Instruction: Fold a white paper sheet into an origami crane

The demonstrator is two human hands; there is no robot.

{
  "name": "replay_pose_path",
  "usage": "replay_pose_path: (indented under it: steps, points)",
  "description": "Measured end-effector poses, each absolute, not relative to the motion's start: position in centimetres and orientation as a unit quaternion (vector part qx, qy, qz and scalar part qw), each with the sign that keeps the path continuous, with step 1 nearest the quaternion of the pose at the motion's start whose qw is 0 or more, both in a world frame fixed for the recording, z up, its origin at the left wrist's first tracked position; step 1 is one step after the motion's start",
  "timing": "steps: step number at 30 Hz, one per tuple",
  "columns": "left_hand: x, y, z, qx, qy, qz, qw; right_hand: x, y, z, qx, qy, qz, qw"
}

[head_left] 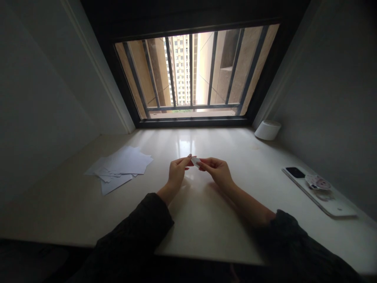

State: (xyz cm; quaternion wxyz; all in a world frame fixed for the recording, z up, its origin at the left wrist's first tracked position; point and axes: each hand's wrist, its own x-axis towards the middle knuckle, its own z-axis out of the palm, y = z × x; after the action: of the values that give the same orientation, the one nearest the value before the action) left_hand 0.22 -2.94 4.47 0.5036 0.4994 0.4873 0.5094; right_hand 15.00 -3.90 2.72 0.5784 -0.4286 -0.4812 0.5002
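Between my two hands is a small piece of folded white paper [195, 160], held above the pale sill top. My left hand [177, 169] pinches its left end between thumb and fingers. On the other side my right hand [216, 169] grips the right end, the thumb lying over it. The fingers hide much of the paper, so its full shape cannot be made out. Both hands are close together, near the middle of the view.
Loose white paper sheets [123, 163] lie in an overlapping pile at left. A phone [321, 192] with a round grip on its back rests at right. A white cylindrical object [268, 130] stands in the far right corner, beside the barred window [191, 122].
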Motion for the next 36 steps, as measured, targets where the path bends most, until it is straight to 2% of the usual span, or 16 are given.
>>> replay_pose_path:
  steps: [13, 20, 23, 36]
  points:
    - [0.2, -2.9, 4.7, 0.537, 0.457, 0.473, 0.528, 15.1, -3.6, 1.9, -0.45, -0.491, 0.43, 0.609]
    - [0.2, -2.7, 4.7, 0.504, 0.447, 0.499, 0.545, 15.6, -4.1, 2.4, -0.417, -0.649, 0.239, 0.59]
    - [0.2, -2.7, 4.8, 0.496, 0.44, 0.495, 0.562, 15.7, -4.4, 2.8, -0.416, -0.665, 0.195, 0.589]
    - [0.4, -3.1, 5.3, 0.473, 0.427, 0.495, 0.591, 15.8, -4.2, 2.9, -0.415, -0.631, 0.249, 0.606]
